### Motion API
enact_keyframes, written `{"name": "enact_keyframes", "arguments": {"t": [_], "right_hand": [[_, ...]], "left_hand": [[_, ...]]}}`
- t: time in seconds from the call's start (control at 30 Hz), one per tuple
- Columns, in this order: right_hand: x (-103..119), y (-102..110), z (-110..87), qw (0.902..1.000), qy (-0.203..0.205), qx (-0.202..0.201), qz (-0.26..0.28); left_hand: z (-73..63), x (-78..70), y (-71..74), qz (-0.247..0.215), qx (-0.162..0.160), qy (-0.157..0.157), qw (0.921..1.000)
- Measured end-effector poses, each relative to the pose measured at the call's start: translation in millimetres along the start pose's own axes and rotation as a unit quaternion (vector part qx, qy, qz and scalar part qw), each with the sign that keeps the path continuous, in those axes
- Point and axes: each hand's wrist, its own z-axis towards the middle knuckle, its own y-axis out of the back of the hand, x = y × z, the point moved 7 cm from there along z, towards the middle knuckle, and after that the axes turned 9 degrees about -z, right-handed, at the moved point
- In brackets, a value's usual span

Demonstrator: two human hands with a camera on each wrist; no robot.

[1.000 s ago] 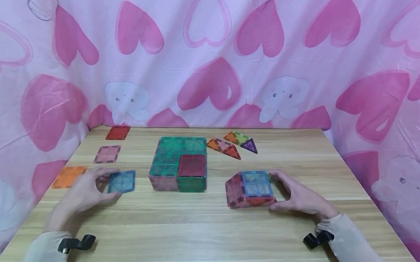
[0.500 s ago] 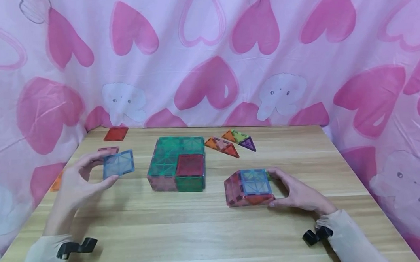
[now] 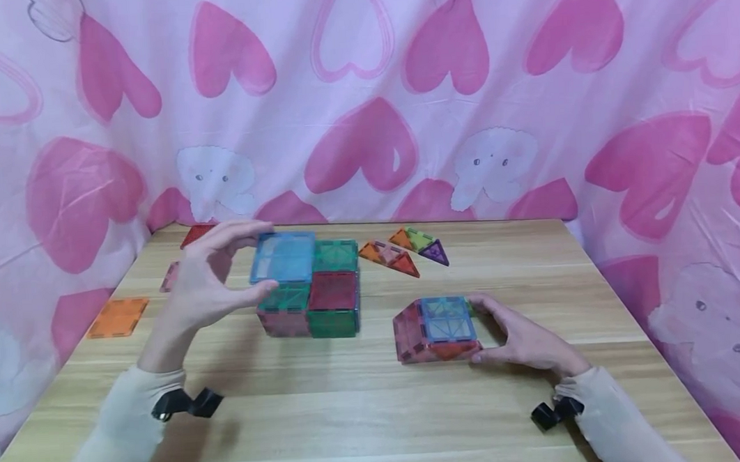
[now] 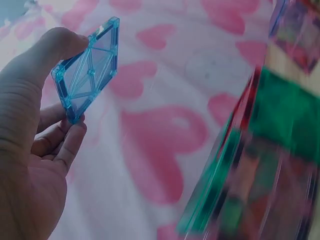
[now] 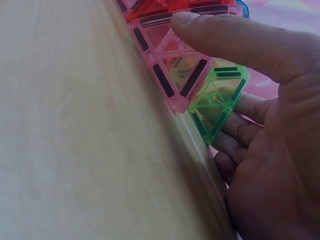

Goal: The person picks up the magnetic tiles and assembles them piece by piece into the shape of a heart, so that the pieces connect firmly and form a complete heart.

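Note:
My left hand point(image 3: 203, 288) pinches a blue square magnetic tile point(image 3: 283, 258) between thumb and fingers. The tile overlaps the back left of a box of magnetic tiles point(image 3: 336, 254), which has a green top and a dark red square point(image 3: 334, 291) at its front right corner. In the left wrist view the blue tile point(image 4: 90, 72) is held by its edges. My right hand point(image 3: 526, 341) grips the right side of a smaller tile block point(image 3: 448, 319) with a blue top. Its thumb lies on a pink triangle point(image 5: 177, 75), and its fingers are behind a green triangle point(image 5: 217, 100).
At the left of the table lie an orange square tile point(image 3: 118, 318), a partly hidden pink tile point(image 3: 170, 276) and a red one point(image 3: 196, 234). Several triangle tiles point(image 3: 390, 258) lie behind the smaller block. A pink heart-patterned cloth point(image 3: 359, 144) hangs around the table.
My left hand has lifted the blue square tile off the table and carried it right, over the green-topped box. My right hand stays on the smaller block.

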Motion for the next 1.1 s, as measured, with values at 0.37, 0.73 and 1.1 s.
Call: {"name": "enact_keyframes", "arguments": {"t": [0.37,0.73,1.1], "right_hand": [[-0.7,-1.2,-2.2,1.0,-0.009,0.003,-0.004],[1.1,-1.6,0.8,0.9991,-0.009,0.011,0.04],[-2.7,3.1,-2.2,0.9988,-0.004,-0.002,0.049]], "left_hand": [[30.4,40.0,-130.3,0.093,0.094,0.027,0.9909],[38.6,74.9,-235.7,0.186,0.166,0.074,0.9656],[25.3,102.1,-281.1,0.244,0.181,0.093,0.9481]]}}
